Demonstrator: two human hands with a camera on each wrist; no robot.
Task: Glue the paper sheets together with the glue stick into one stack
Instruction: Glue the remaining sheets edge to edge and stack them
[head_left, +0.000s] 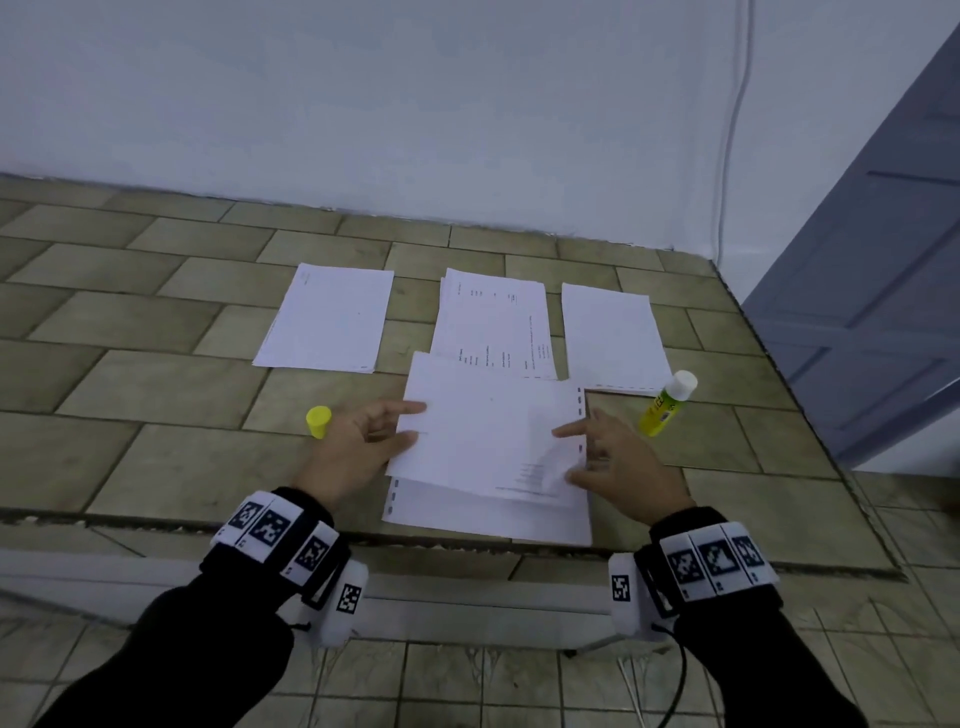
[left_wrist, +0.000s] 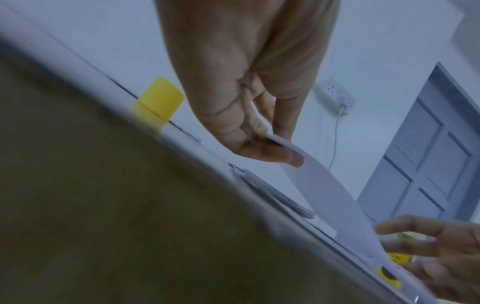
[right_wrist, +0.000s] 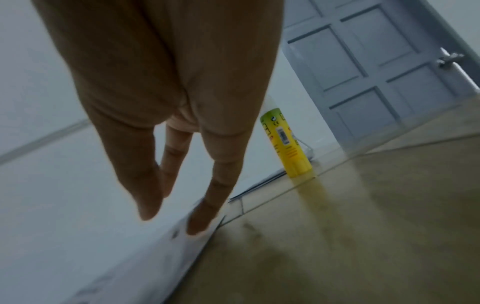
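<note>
Two hands hold one top sheet (head_left: 483, 441) over the stack (head_left: 488, 514) on the tiled floor (head_left: 156, 384): the left hand (head_left: 358, 441) pinches its left edge, the right hand (head_left: 618, 467) presses straight, spread fingers (right_wrist: 202, 222) on its right side, beside the upright glue stick (head_left: 667, 405).

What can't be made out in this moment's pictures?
- Print on the sheets: too small, head view.
- Glue between the top sheet and the sheet under it: covered by the top sheet.
- Glue stick tip: hidden behind the right hand, right wrist view.
- Left wrist view: foreground blurred.
</note>
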